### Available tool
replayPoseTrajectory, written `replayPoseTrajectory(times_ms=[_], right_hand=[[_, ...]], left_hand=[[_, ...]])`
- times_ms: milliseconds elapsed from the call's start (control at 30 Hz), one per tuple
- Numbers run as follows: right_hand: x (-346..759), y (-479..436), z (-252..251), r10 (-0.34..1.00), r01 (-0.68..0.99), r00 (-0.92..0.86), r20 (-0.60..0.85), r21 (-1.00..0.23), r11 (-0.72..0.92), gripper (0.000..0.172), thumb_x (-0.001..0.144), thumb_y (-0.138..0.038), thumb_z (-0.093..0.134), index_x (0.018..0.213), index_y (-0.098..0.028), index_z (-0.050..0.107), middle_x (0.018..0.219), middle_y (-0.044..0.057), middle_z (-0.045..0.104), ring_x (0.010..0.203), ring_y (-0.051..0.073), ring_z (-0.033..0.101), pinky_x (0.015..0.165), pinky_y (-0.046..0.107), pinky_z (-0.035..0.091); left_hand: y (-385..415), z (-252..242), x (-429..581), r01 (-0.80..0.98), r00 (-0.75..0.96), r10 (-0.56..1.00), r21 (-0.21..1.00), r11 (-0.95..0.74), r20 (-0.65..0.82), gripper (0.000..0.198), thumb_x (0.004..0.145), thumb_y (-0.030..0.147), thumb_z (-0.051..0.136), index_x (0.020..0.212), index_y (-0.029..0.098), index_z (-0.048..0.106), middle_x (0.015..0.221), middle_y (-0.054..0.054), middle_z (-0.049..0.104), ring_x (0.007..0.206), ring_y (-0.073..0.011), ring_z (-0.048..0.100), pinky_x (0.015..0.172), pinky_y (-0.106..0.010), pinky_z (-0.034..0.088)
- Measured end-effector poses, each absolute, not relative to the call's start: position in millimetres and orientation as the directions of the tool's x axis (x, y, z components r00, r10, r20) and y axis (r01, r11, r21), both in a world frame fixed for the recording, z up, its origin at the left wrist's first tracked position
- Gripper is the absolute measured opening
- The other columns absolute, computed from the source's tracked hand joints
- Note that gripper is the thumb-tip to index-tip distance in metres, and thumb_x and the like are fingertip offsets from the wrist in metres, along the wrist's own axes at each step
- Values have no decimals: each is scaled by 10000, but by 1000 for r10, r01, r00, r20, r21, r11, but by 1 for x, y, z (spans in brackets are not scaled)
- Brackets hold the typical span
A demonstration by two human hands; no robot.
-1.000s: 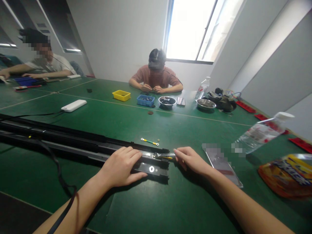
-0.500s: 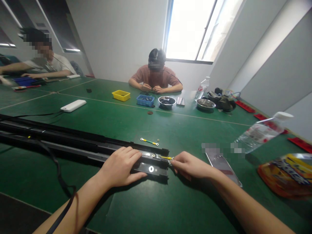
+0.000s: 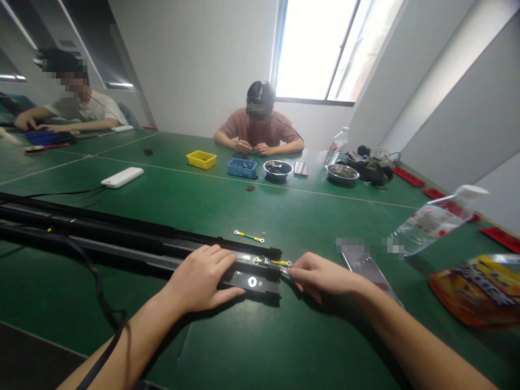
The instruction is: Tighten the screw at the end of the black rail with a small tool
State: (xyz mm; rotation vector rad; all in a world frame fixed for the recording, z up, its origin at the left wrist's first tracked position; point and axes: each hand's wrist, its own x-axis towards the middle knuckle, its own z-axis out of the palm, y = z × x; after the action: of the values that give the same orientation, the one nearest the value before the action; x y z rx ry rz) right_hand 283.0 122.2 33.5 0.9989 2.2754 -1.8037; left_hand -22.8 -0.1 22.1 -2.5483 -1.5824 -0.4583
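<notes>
Long black rails (image 3: 134, 238) lie side by side, reaching in from the left. My left hand (image 3: 203, 276) rests over the near rail close to its right end, fingers bent across the top and thumb along the near edge. Just past the rail end my right hand (image 3: 312, 275) pinches a thin metal tool (image 3: 284, 270) that points left into the rail. A yellow wire with ring lugs (image 3: 280, 262) lies at the rail end, beside the tool. Behind the rails are a green-and-yellow wire (image 3: 249, 236) and a small ring (image 3: 264, 233). A white washer (image 3: 252, 281) shows on the near rail.
On the right are a phone (image 3: 371, 271), a bottle (image 3: 439, 222) and an orange bag (image 3: 479, 292). Farther back stand a yellow tray (image 3: 201, 160), a blue tray (image 3: 242, 168) and metal bowls (image 3: 278, 170). A black cable (image 3: 97, 287) crosses my left forearm. Two people sit beyond.
My right hand has shifted slightly right and drawn away from the yellow wire, whose right lug now shows. My left hand has stayed in place.
</notes>
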Motion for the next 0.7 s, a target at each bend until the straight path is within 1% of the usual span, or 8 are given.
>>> replayPoseTrajectory(times_ms=[67,133,233,300,500,700], right_hand=[[283,123,31,465,526,-773,-431,-845,92,538,966,-597,526,643,-168,568,465,-15,551,390,108,525,419,204,356],[283,125,28,526,532,-745,-411,-841,96,526,966,-587,527,639,-175,550,451,-19,538,381,113,519,410,207,338],[282,129,24,668,498,-684,-292,-856,136,491,973,-568,516,673,-180,553,435,-40,510,380,111,492,427,213,321],[281,130,21,730,459,-650,-210,-874,158,487,979,-575,495,701,-181,561,430,-50,496,388,109,475,448,217,325],[277,127,14,767,396,-626,-142,-905,156,531,968,-638,484,707,-182,563,445,-55,481,397,109,460,447,222,303],[273,123,17,768,404,-628,-127,-897,181,543,976,-637,479,684,-184,551,468,-47,485,418,110,453,462,229,317]], left_hand=[[0,22,-23,891,412,862,69,-449,296,543,908,625,614,1194,164,632,1158,-138,701,1024,-327,644,887,-477,503],[-1,23,-23,892,411,864,69,-447,291,545,910,623,612,1196,159,628,1161,-140,699,1030,-328,641,890,-482,502],[-1,23,-23,892,412,863,67,-448,291,541,915,624,605,1188,157,629,1153,-142,700,1033,-329,641,889,-483,501],[-1,23,-23,891,413,865,68,-448,286,544,919,630,595,1186,158,628,1148,-141,699,1024,-325,640,884,-478,499],[0,22,-23,889,416,862,72,-453,289,550,921,630,591,1191,152,628,1156,-136,697,1021,-321,635,886,-476,495],[0,23,-22,885,416,857,79,-458,305,550,902,624,620,1186,154,641,1149,-130,702,1012,-318,641,876,-469,498]])
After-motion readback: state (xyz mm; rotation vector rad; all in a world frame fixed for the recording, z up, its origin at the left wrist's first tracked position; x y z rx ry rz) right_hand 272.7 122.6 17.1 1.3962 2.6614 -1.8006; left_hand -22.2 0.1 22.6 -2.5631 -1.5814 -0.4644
